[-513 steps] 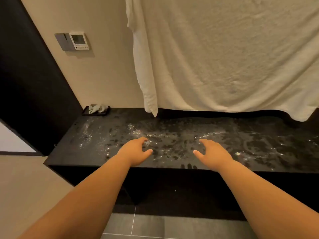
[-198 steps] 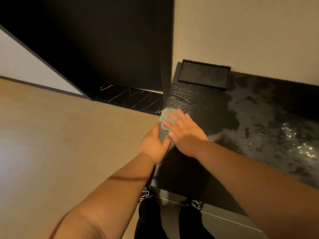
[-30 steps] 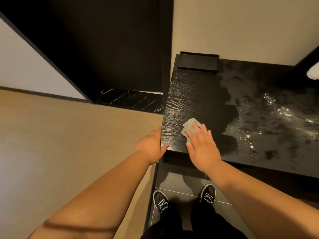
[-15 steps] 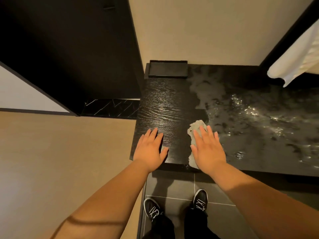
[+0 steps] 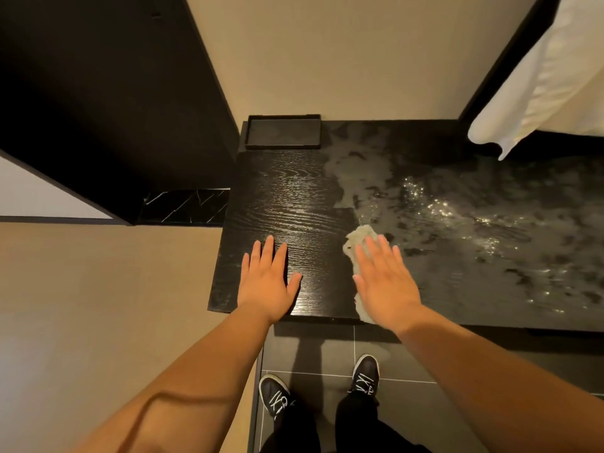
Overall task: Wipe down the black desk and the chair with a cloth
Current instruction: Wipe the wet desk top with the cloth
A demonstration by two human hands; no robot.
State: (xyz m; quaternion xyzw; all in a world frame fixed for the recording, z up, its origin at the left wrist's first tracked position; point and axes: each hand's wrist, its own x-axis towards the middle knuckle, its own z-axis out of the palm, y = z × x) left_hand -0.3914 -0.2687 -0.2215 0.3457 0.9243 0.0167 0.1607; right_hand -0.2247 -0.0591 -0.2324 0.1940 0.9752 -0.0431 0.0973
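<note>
The black desk [image 5: 294,197] fills the middle and right of the head view. Its left end shows clean wood grain; the rest is covered in grey dust and glinting specks. My right hand [image 5: 385,282] presses flat, fingers straight, on a pale grey cloth [image 5: 358,238] near the desk's front edge, at the border of the clean and dusty parts. The cloth shows beyond my fingertips and beside my palm. My left hand [image 5: 266,282] rests flat on the clean left end, fingers spread. No chair is in view.
A shallow black tray [image 5: 283,132] sits at the desk's back left corner against the beige wall. A white towel [image 5: 539,86] hangs over the far right. A dark panel stands left of the desk. My shoes [image 5: 366,374] stand on grey floor tiles below.
Over the last second my left hand moved from gripping the desk's left edge to lying flat on top. My right hand and the cloth shifted right, toward the dusty area.
</note>
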